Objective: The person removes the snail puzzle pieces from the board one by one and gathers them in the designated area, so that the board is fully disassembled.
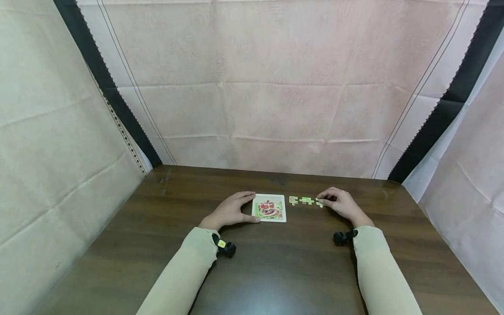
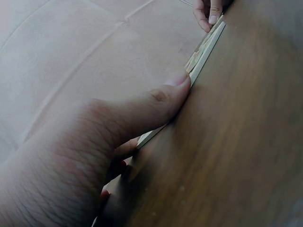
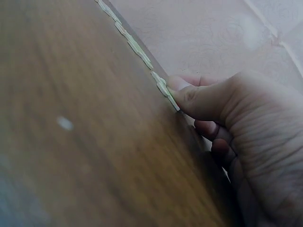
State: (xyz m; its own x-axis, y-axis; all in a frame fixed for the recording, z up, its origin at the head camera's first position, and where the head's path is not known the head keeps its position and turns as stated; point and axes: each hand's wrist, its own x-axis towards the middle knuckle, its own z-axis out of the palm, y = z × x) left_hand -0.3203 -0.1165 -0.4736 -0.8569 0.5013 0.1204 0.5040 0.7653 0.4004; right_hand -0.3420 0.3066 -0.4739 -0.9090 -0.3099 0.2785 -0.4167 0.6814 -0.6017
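A square jigsaw puzzle (image 1: 269,208) with a white border and a red fruit picture lies flat on the table. My left hand (image 1: 232,210) holds it at its left side, the thumb (image 2: 161,101) along the near edge and the fingers at the far corner. Right of the puzzle, two loose green puzzle pieces lie in a row: a left piece (image 1: 293,200) and a middle piece (image 1: 306,201). At the row's right end, my right hand (image 1: 341,204) pinches a third puzzle piece (image 3: 163,87) between thumb and fingers, low at the tabletop; its fingertips partly cover that piece.
The dark brown wooden table (image 1: 267,267) spreads out around the hands. Pale fabric walls (image 1: 275,87) with black strips (image 1: 114,94) enclose its back and sides. A small black wrist device (image 1: 228,249) sits on the left wrist, another black device (image 1: 341,238) on the right.
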